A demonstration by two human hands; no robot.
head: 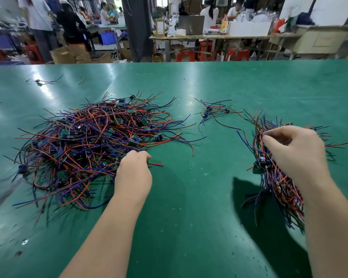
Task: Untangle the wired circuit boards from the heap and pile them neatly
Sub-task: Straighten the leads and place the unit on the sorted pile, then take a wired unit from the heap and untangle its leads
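A big tangled heap (92,145) of small green circuit boards with red, blue and black wires lies on the left of the green table (189,197). My left hand (134,171) is at the heap's near right edge, fingers curled down onto wires there; a red wire end pokes out beside it. On the right lies a sorted bundle of wired boards (277,183), its wires running lengthwise. My right hand (295,151) is over this bundle, its fingers curled and pinching wires near the top. A small cluster (215,113) of a few wired boards lies between the two piles, farther back.
One stray wired board (38,81) lies at the far left of the table. Beyond the table's far edge are benches, red stools (186,56), cardboard boxes and several people working.
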